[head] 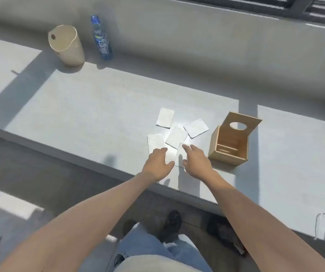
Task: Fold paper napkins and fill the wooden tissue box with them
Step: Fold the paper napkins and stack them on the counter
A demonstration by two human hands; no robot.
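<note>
Far left on the pale grey bench (pixel 79 107) stand a tan cylindrical container (pixel 66 45) and a blue-labelled plastic bottle (pixel 101 39). The left hand (pixel 158 161) reaches forward palm down, fingers loosely spread, resting on a white paper napkin (pixel 169 154) and gripping nothing. The right hand (pixel 197 160), fingers likewise wide, lifts that napkin's right edge partway; the hands hide its near part. Four folded napkins (pixel 177 137) lie flat just beyond, rectangular and overexposed. Right of them stands the wooden tissue box (pixel 229 146), lid (pixel 240 122) hinged up, an oval hole in it.
</note>
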